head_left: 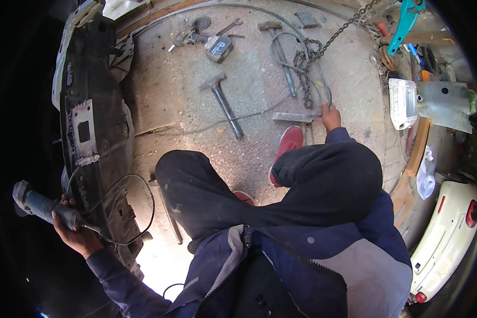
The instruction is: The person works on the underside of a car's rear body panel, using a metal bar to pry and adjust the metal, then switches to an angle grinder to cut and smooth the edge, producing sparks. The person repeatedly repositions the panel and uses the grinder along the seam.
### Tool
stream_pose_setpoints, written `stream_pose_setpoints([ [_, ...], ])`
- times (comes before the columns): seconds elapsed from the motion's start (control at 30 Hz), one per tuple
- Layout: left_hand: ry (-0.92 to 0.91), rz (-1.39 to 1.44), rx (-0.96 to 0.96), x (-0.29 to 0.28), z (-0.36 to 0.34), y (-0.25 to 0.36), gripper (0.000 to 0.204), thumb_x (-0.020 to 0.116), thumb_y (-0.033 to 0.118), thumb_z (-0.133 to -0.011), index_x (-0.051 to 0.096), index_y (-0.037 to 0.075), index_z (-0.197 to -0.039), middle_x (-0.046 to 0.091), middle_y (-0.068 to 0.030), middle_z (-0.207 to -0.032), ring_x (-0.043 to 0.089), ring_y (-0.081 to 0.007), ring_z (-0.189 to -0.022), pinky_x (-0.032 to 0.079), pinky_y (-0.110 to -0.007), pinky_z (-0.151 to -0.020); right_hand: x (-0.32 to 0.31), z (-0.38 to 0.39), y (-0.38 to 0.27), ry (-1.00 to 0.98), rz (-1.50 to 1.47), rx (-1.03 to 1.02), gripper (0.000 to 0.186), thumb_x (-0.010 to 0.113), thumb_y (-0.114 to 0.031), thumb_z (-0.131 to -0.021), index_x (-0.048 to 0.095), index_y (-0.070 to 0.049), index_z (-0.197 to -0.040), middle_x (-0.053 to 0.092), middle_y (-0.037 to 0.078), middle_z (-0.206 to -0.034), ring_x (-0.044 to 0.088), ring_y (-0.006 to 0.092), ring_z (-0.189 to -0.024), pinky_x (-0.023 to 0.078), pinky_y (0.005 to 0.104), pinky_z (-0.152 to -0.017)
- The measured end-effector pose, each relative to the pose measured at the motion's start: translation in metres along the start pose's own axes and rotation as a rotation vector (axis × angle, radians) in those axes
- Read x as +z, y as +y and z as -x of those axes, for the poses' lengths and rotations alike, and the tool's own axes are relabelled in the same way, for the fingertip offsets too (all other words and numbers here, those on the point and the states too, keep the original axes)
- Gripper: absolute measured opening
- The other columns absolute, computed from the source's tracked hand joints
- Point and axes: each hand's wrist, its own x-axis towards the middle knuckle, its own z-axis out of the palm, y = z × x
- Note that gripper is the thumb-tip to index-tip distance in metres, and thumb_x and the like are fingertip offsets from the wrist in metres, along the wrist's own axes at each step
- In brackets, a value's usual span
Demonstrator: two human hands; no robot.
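Observation:
At the far left, my left hand [75, 231] is wrapped round the blue-grey body of an angle grinder [46, 205]. The grinder's cord loops from its rear end over the dark metal car panel [98, 183]. Low beside my right foot, my right hand [331, 117] grips one end of a flat grey bar-shaped tool [293, 116]; its exact kind cannot be made out. That tool is down at the floor and points left, close to my red shoe [289, 142]. A welded-looking bare metal plate [85, 132] shows on the panel.
On the floor lie a hammer [222, 106], a longer-handled hammer [283, 61], a wrench [229, 26], a black battery pack [219, 49] and a chain [305, 79] with cable. A white bumper-like part [444, 241] and a teal tool [405, 26] are at the right.

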Motion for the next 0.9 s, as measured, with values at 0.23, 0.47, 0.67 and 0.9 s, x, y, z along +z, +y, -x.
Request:
stream_pose_setpoints([
  [0.23,-0.017,-0.003,0.002,0.002,0.001,0.002,0.055,0.059,0.035,-0.108,0.052,-0.008,-0.142,0.069,-0.0215,-0.128,0.071,-0.027,-0.11,0.054,-0.036,-0.104,0.033,0.026,-0.028,-0.012,0.051,0.105,0.047,0.062,-0.042,-0.105,0.078,0.002,-0.106,0.077,0.027,-0.1,0.075,0.045,-0.098,0.057,0.0498,-0.086],
  [0.47,-0.062,0.056,-0.019,-0.004,0.0,0.001,0.057,0.059,0.035,-0.108,0.051,-0.01,-0.143,0.067,-0.023,-0.13,0.07,-0.0297,-0.111,0.054,-0.038,-0.105,0.046,0.094,-0.006,-0.121,-0.695,0.319,0.026,0.069,-0.017,-0.105,0.065,0.007,-0.116,0.075,0.018,-0.104,0.078,0.0252,-0.09,0.065,0.0363,-0.08],
  [0.67,-0.091,0.095,-0.03,-0.011,-0.001,0.0,0.059,0.058,0.034,-0.109,0.049,-0.01,-0.145,0.064,-0.0243,-0.134,0.069,-0.0309,-0.114,0.054,-0.038,-0.106,0.036,0.087,-0.007,-0.127,-0.695,0.306,0.025,0.066,-0.012,-0.106,0.063,0.006,-0.123,0.074,0.016,-0.103,0.077,0.0221,-0.088,0.065,0.0337,-0.078],
  [0.9,-0.122,0.124,-0.036,-0.016,-0.003,0.001,0.061,0.059,0.032,-0.109,0.046,-0.014,-0.147,0.064,-0.0266,-0.134,0.069,-0.0331,-0.116,0.054,-0.04,-0.109,0.016,0.066,-0.06,-0.392,-0.075,0.033,0.026,0.07,-0.019,-0.1,0.075,0.0,-0.117,0.079,0.016,-0.093,0.078,0.0253,-0.083,0.06,0.0389,-0.078],
])
